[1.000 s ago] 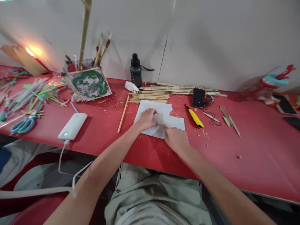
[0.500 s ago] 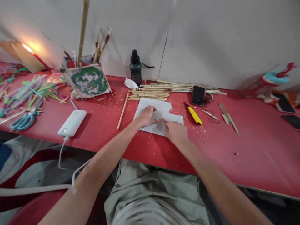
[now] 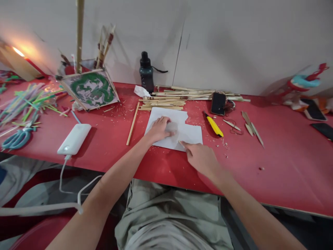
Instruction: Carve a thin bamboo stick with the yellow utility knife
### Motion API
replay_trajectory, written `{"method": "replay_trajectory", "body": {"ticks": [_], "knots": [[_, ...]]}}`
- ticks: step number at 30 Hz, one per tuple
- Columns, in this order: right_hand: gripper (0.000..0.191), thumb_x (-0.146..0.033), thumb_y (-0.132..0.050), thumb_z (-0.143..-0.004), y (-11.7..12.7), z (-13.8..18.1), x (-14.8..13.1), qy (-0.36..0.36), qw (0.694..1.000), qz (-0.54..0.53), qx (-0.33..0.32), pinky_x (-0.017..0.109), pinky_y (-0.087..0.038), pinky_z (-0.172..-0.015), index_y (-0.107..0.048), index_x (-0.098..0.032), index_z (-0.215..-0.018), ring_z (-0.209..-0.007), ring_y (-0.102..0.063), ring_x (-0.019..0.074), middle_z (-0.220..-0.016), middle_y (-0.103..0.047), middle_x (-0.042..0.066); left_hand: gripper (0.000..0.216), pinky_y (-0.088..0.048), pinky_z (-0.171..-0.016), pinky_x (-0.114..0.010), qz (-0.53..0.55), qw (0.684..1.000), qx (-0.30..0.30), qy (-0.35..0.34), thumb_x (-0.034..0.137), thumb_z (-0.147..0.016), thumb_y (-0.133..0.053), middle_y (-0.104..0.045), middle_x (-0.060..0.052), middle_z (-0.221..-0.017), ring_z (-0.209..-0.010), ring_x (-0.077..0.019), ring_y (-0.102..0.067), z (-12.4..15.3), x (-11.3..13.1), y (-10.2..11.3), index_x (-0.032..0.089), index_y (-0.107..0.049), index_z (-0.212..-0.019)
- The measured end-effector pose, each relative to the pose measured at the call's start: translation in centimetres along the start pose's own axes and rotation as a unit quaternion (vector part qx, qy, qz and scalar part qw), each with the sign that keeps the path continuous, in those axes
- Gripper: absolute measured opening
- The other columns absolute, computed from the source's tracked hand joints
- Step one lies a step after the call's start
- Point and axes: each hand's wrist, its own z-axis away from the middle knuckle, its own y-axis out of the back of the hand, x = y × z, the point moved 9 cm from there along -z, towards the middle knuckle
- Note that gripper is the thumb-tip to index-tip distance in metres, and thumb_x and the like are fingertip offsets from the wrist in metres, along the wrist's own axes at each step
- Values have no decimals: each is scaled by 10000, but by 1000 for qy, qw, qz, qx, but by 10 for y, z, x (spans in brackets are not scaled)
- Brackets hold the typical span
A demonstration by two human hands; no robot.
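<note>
A white sheet of paper (image 3: 191, 133) with a notch torn out of its upper right side lies on the red table before me. My left hand (image 3: 159, 129) rests on its left half, thumb and fingers apart. By the left thumb lies a greyish, see-through patch (image 3: 172, 127) on the sheet; its kind is unclear. My right hand (image 3: 201, 156) is at the lower right edge, its index finger stretched onto the paper and the other fingers curled under. A tiny pale spot shows at that fingertip, too small to name.
Bamboo sticks (image 3: 163, 103) and a dark bottle (image 3: 146, 73) stand behind the paper. To the right are a yellow-handled cutter (image 3: 214, 126) and a black phone-like device (image 3: 218, 103). Leftward lie a power bank (image 3: 74, 139), scissors (image 3: 17, 139), a dragon picture (image 3: 91, 88) and a burning candle (image 3: 33, 66).
My right hand has drawn back toward me and right, away from my left thumb. The left hand stays on the paper. The view has shifted slightly.
</note>
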Motion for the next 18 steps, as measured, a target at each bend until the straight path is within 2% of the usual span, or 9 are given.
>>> {"method": "replay_trajectory", "body": {"ticks": [2,4,5,7,9,10,13,15,18], "knots": [[461,-231,-440,-985,11,-14,11,25,994,-106,22,389,-534,-863,-727,-310,-1337,-1077,-722,300,-1228,-765,91,551,-436,-1032,-435,4,1000,5,-3,396,-780,-816,-597,-114,-1302,-1187,-282,-567,0,0,0,196,-532,-1207],[433,-274,-465,-986,25,-34,22,48,976,-197,76,384,-515,-908,-737,-282,-1323,-1119,-696,287,-1284,-745,78,557,-439,-1025,-433,4,1000,11,-4,382,-768,-826,-607,-121,-1284,-1175,-284,-567,0,1,1,179,-547,-1205],[429,-305,-481,-986,29,-44,27,60,962,-244,104,376,-511,-889,-732,-261,-1331,-1073,-697,275,-1235,-761,83,553,-441,-1018,-429,6,1000,16,-5,371,-761,-831,-615,-123,-1270,-1168,-283,-566,0,2,2,174,-558,-1199],[452,-387,-513,-980,29,-62,33,71,920,-360,137,333,-491,-741,-726,-208,-1336,-836,-672,221,-959,-775,79,525,-454,-991,-408,26,999,28,-8,351,-760,-829,-630,-119,-1245,-1149,-273,-568,1,6,6,171,-579,-1184],[516,-469,-543,-960,17,-75,34,65,856,-497,129,279,-377,-566,-726,-150,-1322,-585,-510,147,-662,-616,12,458,-466,-954,-379,61,997,44,-16,342,-789,-799,-648,-109,-1221,-1118,-251,-576,2,11,12,175,-600,-1167],[544,-499,-564,-945,9,-79,32,60,820,-558,115,266,-303,-519,-726,-130,-1311,-521,-413,120,-592,-513,-23,409,-469,-934,-363,83,995,54,-20,343,-817,-769,-658,-101,-1205,-1097,-237,-582,2,13,16,178,-612,-1156],[567,-530,-647,-894,-10,-81,23,55,723,-685,67,259,-186,-489,-728,-127,-1284,-482,-265,87,-559,-355,-75,260,-464,-866,-323,159,983,90,-21,349,-895,-665,-697,-81,-1112,-1007,-194,-611,4,19,24,181,-664,-1094],[551,-529,-693,-867,-14,-78,19,53,689,-721,47,261,-168,-490,-736,-143,-1259,-484,-251,83,-559,-335,-83,223,-453,-800,-302,222,971,93,-3,351,-897,-641,-713,-66,-1011,-907,-169,-619,4,19,22,173,-694,-1019],[526,-525,-726,-846,-11,-74,18,56,676,-733,46,265,-165,-492,-751,-147,-1210,-488,-255,81,-555,-341,-84,220,-431,-727,-282,325,943,72,21,365,-846,-667,-696,-33,-863,-767,-137,-581,4,19,12,161,-707,-920]]}}
